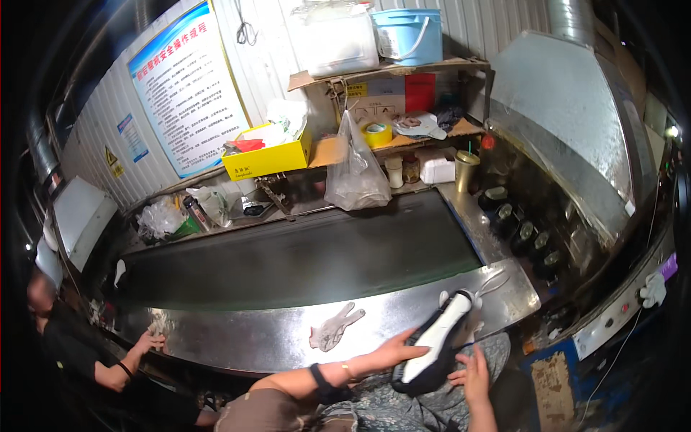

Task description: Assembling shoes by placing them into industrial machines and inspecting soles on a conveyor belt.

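Observation:
A black shoe with a long white underside facing up (437,338) is tilted over my lap, beside the metal edge of the workbench. My left hand (399,351) grips it from its left side, thumb lying over the white face. On the other side my right hand (471,373) has its fingers apart, close to the shoe's black edge; whether a fingertip touches it I cannot tell. White string loops (493,281) stick out past the shoe's far end. A pale work glove (335,327) lies on the metal to the left of my left hand.
Beyond the metal ledge (245,331) runs a dark conveyor belt (302,252). At left, another person's hand (152,338) rests near the ledge. Shelves behind hold a yellow box (270,160), a blue bucket (410,36) and a hanging plastic bag (356,173). Several dark shoes (525,234) stand at right.

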